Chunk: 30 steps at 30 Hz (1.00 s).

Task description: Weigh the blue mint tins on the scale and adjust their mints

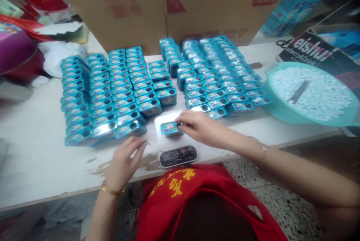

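Note:
On the white kitchen scale (161, 141) lies a small blue tin (168, 130) with a printed label. My right hand (201, 126) is over the tin's right end, fingers pinched together at its dark opening; what they hold is too small to make out. My left hand (125, 158) hovers left of the scale, just in front of the nearest blue tins (131, 129). Its thumb and fingertips come close together, with a tiny faint thing at the tips. The scale's black display panel (178, 156) faces me.
Rows of blue tins (99, 95) with round holes stand left, and more blue tins (213, 80) stand right, many topped with white pieces. A turquoise basin (270, 110) of small white pieces holds a flat strip (299, 92). A large cardboard box (146, 16) stands behind.

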Available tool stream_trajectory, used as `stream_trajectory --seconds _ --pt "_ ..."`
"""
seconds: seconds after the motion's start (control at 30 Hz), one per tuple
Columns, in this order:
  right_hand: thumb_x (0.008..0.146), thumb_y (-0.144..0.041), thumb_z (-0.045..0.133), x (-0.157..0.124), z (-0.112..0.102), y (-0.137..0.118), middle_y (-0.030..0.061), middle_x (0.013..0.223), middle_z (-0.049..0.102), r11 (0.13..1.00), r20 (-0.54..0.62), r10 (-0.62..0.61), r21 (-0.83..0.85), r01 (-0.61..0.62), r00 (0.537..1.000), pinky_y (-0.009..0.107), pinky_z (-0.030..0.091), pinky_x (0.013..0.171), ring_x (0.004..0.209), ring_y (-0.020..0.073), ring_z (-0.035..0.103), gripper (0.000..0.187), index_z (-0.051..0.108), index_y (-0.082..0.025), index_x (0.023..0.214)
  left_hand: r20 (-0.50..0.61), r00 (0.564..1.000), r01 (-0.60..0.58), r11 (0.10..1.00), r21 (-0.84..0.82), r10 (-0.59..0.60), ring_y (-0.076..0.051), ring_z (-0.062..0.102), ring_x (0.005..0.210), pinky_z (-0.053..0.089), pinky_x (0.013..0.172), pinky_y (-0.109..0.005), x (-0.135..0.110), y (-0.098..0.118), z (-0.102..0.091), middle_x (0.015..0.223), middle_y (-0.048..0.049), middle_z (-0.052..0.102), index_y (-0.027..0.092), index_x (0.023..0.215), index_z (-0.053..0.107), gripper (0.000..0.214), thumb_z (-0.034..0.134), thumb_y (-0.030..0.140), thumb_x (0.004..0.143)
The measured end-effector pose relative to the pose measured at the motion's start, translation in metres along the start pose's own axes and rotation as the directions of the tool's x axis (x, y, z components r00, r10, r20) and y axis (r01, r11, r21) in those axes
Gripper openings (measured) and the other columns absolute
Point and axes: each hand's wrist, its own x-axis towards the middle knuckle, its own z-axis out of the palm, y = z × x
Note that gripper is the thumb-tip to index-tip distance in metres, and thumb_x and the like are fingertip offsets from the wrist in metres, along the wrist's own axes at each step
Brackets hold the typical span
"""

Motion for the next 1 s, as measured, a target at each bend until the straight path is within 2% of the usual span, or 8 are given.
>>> stream_trajectory --seconds 0.2,0.3,0.37,0.5,0.6,0.73,0.87,1.0 --pt "0.085 -0.007 0.049 0.000 -0.001 -0.004 0.0075 0.095 0.065 0.998 0.001 -0.003 0.056 0.003 1.000 0.031 0.045 0.081 0.090 0.0176 0.059 0.021 0.067 -0.014 0.093 -0.003 1.000 0.004 1.000 -0.021 -0.004 -0.017 0.060 0.085 0.049 0.075 -0.029 0.003 0.000 0.002 0.091 -0.0071 0.064 0.018 0.099 0.064 0.019 0.047 0.025 0.093" --pt "0.085 -0.015 0.056 -0.005 -0.009 -0.009 0.0059 0.091 0.065 0.954 -0.041 0.139 0.272 -0.122 0.989 0.030 0.046 0.076 0.083 0.0155 0.059 0.015 0.069 -0.015 0.093 -0.016 1.000 0.008 0.999 -0.032 -0.009 -0.016 0.060 0.086 0.048 0.075 -0.028 0.001 -0.004 0.003 0.091 -0.0070 0.064 0.017 0.100 0.064 0.019 0.049 0.025 0.092" --pt "0.083 -0.024 0.062 -0.011 -0.015 -0.009 0.0041 0.083 0.064 0.797 -0.013 0.330 0.539 -0.271 0.944 0.025 0.045 0.064 0.070 0.0117 0.056 0.016 0.069 -0.015 0.096 -0.025 1.000 0.013 0.999 -0.034 -0.014 -0.016 0.059 0.085 0.047 0.074 -0.028 -0.001 -0.007 0.004 0.090 -0.0070 0.064 0.016 0.100 0.064 0.018 0.050 0.024 0.092" --pt "0.080 -0.029 0.069 -0.030 -0.021 0.000 0.0035 0.084 0.061 0.309 0.135 0.580 0.876 -0.371 0.803 0.018 0.040 0.053 0.067 0.0079 0.052 0.020 0.069 -0.016 0.095 -0.016 1.000 0.026 0.999 -0.040 -0.027 -0.015 0.059 0.084 0.047 0.074 -0.027 -0.004 -0.012 0.007 0.091 -0.0066 0.064 0.016 0.100 0.065 0.017 0.051 0.023 0.091" --pt "0.079 -0.030 0.071 -0.044 -0.019 0.009 0.0025 0.079 0.057 0.151 0.208 0.654 0.906 -0.395 0.727 0.016 0.040 0.053 0.066 0.0070 0.050 0.019 0.070 -0.016 0.091 -0.014 1.000 0.026 0.998 -0.051 -0.027 -0.014 0.059 0.083 0.047 0.073 -0.026 -0.002 -0.012 0.008 0.090 -0.0062 0.063 0.015 0.100 0.065 0.017 0.052 0.022 0.091" --pt "0.080 -0.032 0.071 -0.053 -0.015 0.011 0.0006 0.072 0.053 0.209 0.198 0.675 0.873 -0.441 0.711 0.015 0.031 0.047 0.057 0.0045 0.044 0.022 0.069 -0.014 0.092 -0.021 1.000 0.015 0.999 -0.045 -0.016 -0.015 0.059 0.083 0.047 0.074 -0.026 0.001 -0.010 0.009 0.088 -0.0065 0.063 0.014 0.098 0.065 0.017 0.052 0.022 0.091" --pt "0.081 -0.033 0.069 -0.044 -0.014 0.004 -0.0020 0.066 0.049 0.399 0.130 0.606 0.804 -0.441 0.785 0.018 0.024 0.046 0.051 0.0035 0.036 0.022 0.067 -0.013 0.090 -0.016 1.000 0.019 0.999 -0.044 -0.020 -0.015 0.059 0.082 0.047 0.073 -0.026 0.001 -0.010 0.009 0.089 -0.0066 0.064 0.014 0.098 0.065 0.017 0.052 0.023 0.091" --pt "0.084 -0.034 0.065 -0.024 -0.012 -0.006 -0.0020 0.065 0.051 0.656 0.048 0.473 0.647 -0.388 0.880 0.020 0.028 0.051 0.056 0.0060 0.040 0.023 0.065 -0.011 0.085 -0.013 1.000 0.026 0.999 -0.046 -0.027 -0.015 0.059 0.082 0.047 0.072 -0.026 -0.001 -0.010 0.010 0.088 -0.0066 0.063 0.015 0.097 0.065 0.018 0.051 0.024 0.091"
